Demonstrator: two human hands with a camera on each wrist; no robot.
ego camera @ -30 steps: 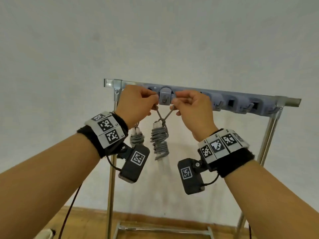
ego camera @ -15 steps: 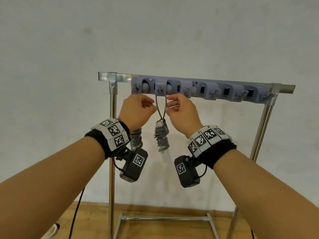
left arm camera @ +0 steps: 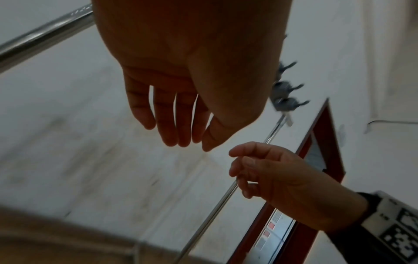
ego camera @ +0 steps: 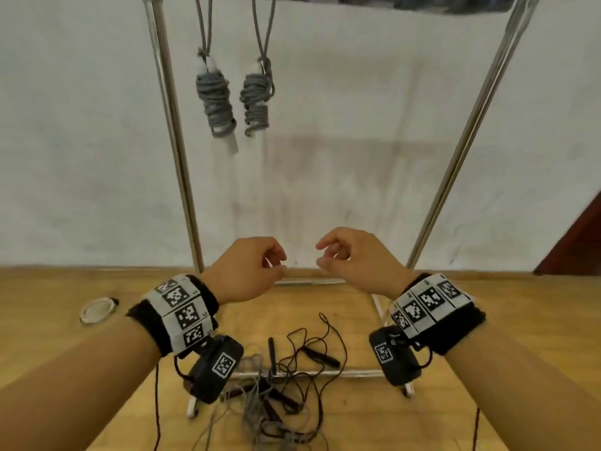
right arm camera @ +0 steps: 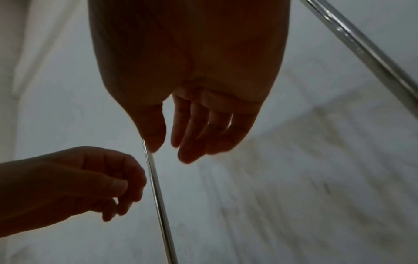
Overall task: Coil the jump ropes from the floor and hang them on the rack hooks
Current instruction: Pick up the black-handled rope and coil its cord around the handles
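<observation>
Two coiled grey jump ropes hang from the top of the metal rack (ego camera: 175, 135): one on the left (ego camera: 215, 102), one beside it (ego camera: 256, 100). Both hang free, well above my hands. My left hand (ego camera: 253, 266) and right hand (ego camera: 344, 258) are lowered in front of the rack, fingers loosely curled, holding nothing. The left wrist view shows the left hand (left arm camera: 181, 114) empty, with the right hand (left arm camera: 267, 171) below it. The right wrist view shows the right hand (right arm camera: 192, 128) empty too. A tangle of black and grey ropes (ego camera: 292, 385) lies on the wooden floor below.
The rack's right upright (ego camera: 468, 131) slants up at the right, and its base bars (ego camera: 312, 374) lie on the floor among the ropes. A roll of tape (ego camera: 97, 309) sits on the floor at the left. A dark red door frame (ego camera: 575, 239) stands at the right.
Both hands let go of the second rope's loop at the hook and dropped to waist height. My view tilted down from the hook bar to the floor.
</observation>
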